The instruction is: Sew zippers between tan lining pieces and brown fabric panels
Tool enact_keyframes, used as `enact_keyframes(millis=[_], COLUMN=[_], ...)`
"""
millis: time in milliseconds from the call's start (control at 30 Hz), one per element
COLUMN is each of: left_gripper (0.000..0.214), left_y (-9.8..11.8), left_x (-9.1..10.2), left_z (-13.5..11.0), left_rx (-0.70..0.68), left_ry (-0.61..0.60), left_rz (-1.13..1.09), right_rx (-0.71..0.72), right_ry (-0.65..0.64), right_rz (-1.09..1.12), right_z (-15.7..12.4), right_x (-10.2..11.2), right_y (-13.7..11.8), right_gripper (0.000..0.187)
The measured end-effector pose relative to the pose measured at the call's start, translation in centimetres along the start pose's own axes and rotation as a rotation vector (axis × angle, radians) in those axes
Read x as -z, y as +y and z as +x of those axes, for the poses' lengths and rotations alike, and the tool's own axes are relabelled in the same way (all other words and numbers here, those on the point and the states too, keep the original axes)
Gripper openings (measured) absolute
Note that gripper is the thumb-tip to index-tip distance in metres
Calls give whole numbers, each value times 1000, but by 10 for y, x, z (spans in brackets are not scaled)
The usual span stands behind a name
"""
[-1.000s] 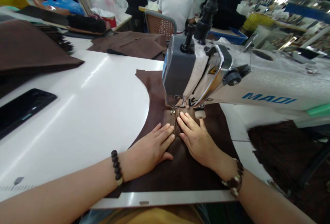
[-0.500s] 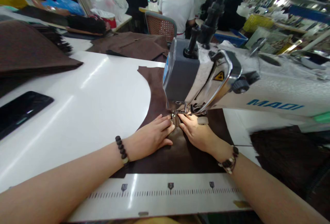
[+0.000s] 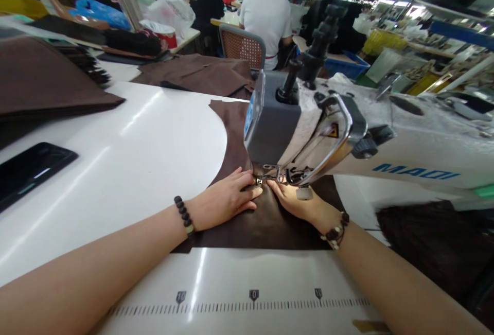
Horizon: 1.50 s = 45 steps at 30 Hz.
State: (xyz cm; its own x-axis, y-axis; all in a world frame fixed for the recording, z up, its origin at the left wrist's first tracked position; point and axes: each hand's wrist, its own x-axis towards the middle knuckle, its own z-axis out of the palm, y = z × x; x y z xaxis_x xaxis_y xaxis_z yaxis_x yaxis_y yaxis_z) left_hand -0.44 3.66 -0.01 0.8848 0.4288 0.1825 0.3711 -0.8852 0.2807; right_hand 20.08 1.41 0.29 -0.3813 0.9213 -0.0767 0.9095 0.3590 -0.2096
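Observation:
A dark brown fabric piece lies flat on the white sewing table, running under the head of a white sewing machine. My left hand lies flat on the fabric just left of the presser foot, fingers stretched toward it. To the right of the seam, my right hand presses the fabric with its fingers out, their tips under the machine head. Both wrists wear bead bracelets.
A black phone lies at the left. Stacked brown fabric sits at the back left, and more brown pieces lie behind. A ruler scale marks the table's near edge. A person in white sits on a chair beyond.
Both hands have slid forward with the fabric toward the presser foot. The fabric's near edge has moved away from the table edge, uncovering the ruler scale.

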Motion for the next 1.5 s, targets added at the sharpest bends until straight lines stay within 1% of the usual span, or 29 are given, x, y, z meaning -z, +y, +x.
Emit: enact_keyframes(millis=[233, 433, 667, 767, 833, 867, 933, 1000, 1033, 1067, 1133, 1167, 1200, 1267, 1333, 1367, 1433, 1500], left_gripper=[30, 31, 30, 32, 31, 30, 28, 29, 30, 30, 30, 30, 32, 40, 49, 52, 57, 61], left_y=[-3, -6, -9, -12, -15, -17, -18, -13, -8, -2, 12, 18, 24, 32, 37, 39, 42, 44], left_x=[0, -1, -2, 0, 4, 7, 14, 21, 24, 26, 26, 24, 22, 17, 12, 11, 9, 7], left_z=[2, 3, 4, 4, 3, 2, -2, -7, -8, -8, -6, -4, -1, 4, 7, 9, 10, 11], left_rx=[1, -5, -36, -65, -90, -98, -78, -12, 26, 55, 89, 105, 123, 163, 187, 192, 208, 248], left_ry=[4, 14, 37, 33, 9, -8, -28, -8, 7, 19, 16, 3, -11, -38, -48, -47, -42, -38], left_rz=[7, 0, 10, 47, 90, 116, 154, 153, 143, 132, 130, 142, 162, 207, 238, 243, 236, 217], right_rx=[-24, -6, 17, 47, 39, 17, -78, -201, -236, -255, -248, -249, -249, -237, -169, -134, -84, -55], right_ry=[3, -36, -12, -27, -44, -33, 13, 19, -27, -88, -193, -197, -157, -8, 101, 113, 82, 68], right_rz=[21, -1, -21, -74, -162, -220, -335, -408, -415, -403, -339, -307, -280, -223, -145, -103, -48, -36], right_z=[3, 5, 10, 10, 3, -5, -25, -48, -58, -66, -74, -73, -69, -58, -48, -44, -41, -41], right_x=[1, 4, 0, 3, 6, 8, 11, 13, 14, 16, 20, 22, 24, 23, 18, 14, 6, 0], right_y=[1, 0, 6, 10, 8, 3, -13, -36, -49, -61, -78, -81, -82, -74, -59, -52, -40, -34], right_gripper=[30, 32, 29, 31, 32, 31, 30, 43, 49, 49, 38, 34, 32, 33, 42, 44, 44, 44])
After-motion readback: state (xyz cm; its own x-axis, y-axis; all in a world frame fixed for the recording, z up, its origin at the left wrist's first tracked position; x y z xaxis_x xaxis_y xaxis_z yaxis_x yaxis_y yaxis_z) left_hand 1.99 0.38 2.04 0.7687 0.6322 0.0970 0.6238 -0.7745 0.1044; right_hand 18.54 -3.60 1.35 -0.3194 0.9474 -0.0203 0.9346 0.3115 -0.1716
